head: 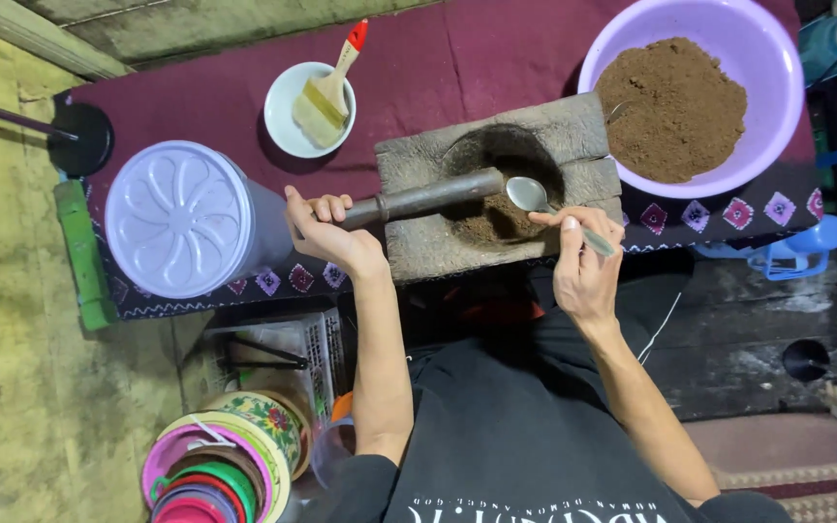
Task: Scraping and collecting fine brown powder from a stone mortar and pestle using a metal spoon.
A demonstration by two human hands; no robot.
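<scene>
A grey stone mortar block (418,247) lies on a maroon cloth, with brown powder (496,221) in its round hollow. My left hand (326,230) grips the handle end of a dark metal pestle (423,199), which lies slanted into the hollow. My right hand (583,261) holds a metal spoon (532,195) by the handle, its bowl over the hollow's right edge. A lilac plastic basin (762,58) with a heap of brown powder (675,107) stands just beyond the mortar on the right.
A white lidded plastic container (181,218) stands left of the mortar. A small white bowl (285,121) holds a brush with a red-tipped handle (336,82). Colourful stacked lids and tins (220,465) sit at the lower left. A blue jug (791,254) is at the right.
</scene>
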